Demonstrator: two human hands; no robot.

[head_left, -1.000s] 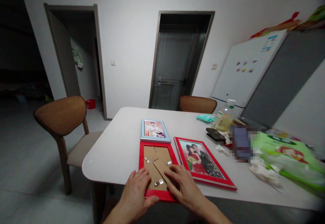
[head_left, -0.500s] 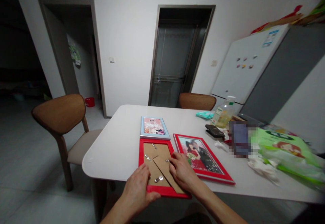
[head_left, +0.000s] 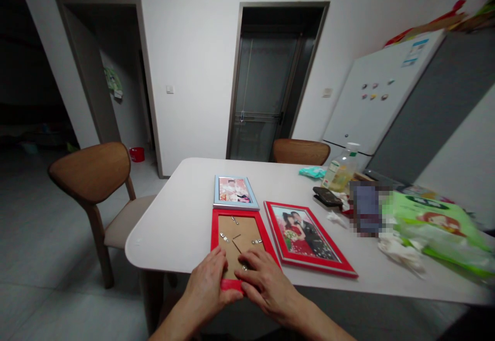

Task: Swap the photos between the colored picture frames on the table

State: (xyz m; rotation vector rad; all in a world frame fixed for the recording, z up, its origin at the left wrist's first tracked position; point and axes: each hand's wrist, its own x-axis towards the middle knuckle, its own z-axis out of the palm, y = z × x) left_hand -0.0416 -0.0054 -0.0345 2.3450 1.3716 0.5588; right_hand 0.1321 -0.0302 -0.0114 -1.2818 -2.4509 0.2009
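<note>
A red picture frame [head_left: 214,232] lies face down at the table's near edge, its brown backing board [head_left: 235,225] held in by small metal clips. My left hand [head_left: 207,279] is closed on the lower left corner, thumb along the bottom edge. My right hand [head_left: 266,279] has its fingers curled over the lower part of the backing, at the bottom clip [head_left: 244,267], which they partly cover. The stand leg in the backing is mostly hidden under that hand. To the right is a red frame with a couple's photo [head_left: 305,235]; a light blue photo frame [head_left: 234,191] touches the top edge.
On the white table [head_left: 174,217], the right side holds a black wallet-like item [head_left: 327,196], a bottle of yellowish liquid [head_left: 342,171], crumpled tissues [head_left: 400,250] and a green package [head_left: 436,222]. Wooden chairs stand at the left [head_left: 93,176] and far side [head_left: 301,151].
My right hand has moved from the frame's right side down and left to the bottom clip. The right-hand clip now shows uncovered. My left hand keeps its hold on the corner.
</note>
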